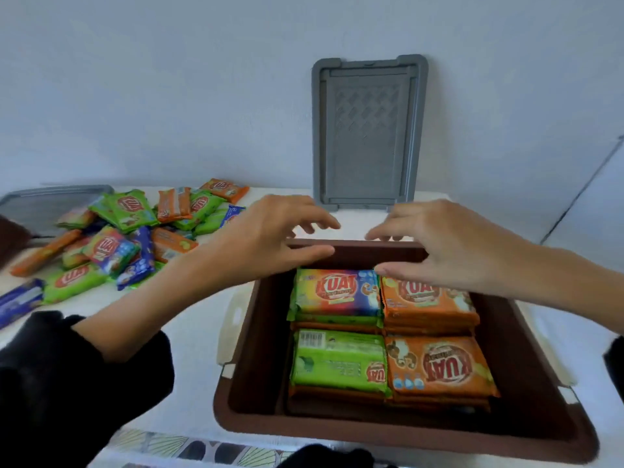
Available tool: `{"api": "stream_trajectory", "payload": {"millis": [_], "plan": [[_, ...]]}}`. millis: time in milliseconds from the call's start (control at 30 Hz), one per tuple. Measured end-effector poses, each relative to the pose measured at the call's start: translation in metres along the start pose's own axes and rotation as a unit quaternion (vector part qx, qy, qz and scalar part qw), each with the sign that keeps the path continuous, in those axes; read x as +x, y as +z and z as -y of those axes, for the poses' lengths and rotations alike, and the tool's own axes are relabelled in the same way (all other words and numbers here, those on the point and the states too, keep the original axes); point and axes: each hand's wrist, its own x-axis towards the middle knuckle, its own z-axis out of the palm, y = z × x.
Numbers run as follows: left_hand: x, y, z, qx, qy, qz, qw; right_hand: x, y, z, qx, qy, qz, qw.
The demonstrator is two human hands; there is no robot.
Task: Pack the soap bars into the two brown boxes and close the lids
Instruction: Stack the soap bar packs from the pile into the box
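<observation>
Brown box, open, on the white counter directly before the person; contents: soap bars in four stacks, two by two, tops well below the rim. Top layer: multicolour bar, orange bar, green bar, second orange bar. Left hand and right hand both hover over the far rim, fingers spread, each grip open and empty. Grey lid stands upright against the wall just behind the box, apparently the next thing to be reached. Risk: lid only leans, so a one-sided pull could tip it sideways or drop it onto the stacks; a slanted fit would leave the side latches unclosed. Loose pile of soap bars lies on the counter to the left, still unpacked. Second grey lid lies flat beyond the pile, partly covered by it; a dark brown edge at far left may be the second box, too cropped to tell. Nothing blocks the way between hands and upright lid.
</observation>
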Motion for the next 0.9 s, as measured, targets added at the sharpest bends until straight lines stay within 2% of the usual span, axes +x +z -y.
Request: {"api": "stream_trajectory", "payload": {"millis": [133,233,367,533,700,800,900], "plan": [[-0.005,-0.033,0.047,0.029,-0.103,-0.073,0.992,0.067,-0.009,0.008,0.024,-0.050,-0.052,0.997],[-0.017,-0.051,0.089,0.024,-0.197,-0.119,0.973,0.124,-0.002,0.014,0.038,-0.087,-0.063,0.994],[-0.041,-0.064,0.148,0.069,-0.333,-0.112,0.934,0.201,0.025,0.028,0.019,-0.124,-0.054,0.991],[-0.084,-0.047,0.222,0.089,-0.525,-0.052,0.845,0.281,0.083,0.042,-0.032,-0.193,0.047,0.980],[-0.110,-0.011,0.261,0.034,-0.655,-0.051,0.753,0.323,0.133,0.043,-0.196,-0.234,0.219,0.927],[-0.114,-0.002,0.271,-0.006,-0.701,-0.082,0.708,0.330,0.147,0.039,-0.202,-0.234,0.251,0.917],[-0.112,-0.001,0.275,-0.033,-0.714,-0.127,0.687,0.330,0.149,0.034,-0.190,-0.244,0.239,0.920]]}}
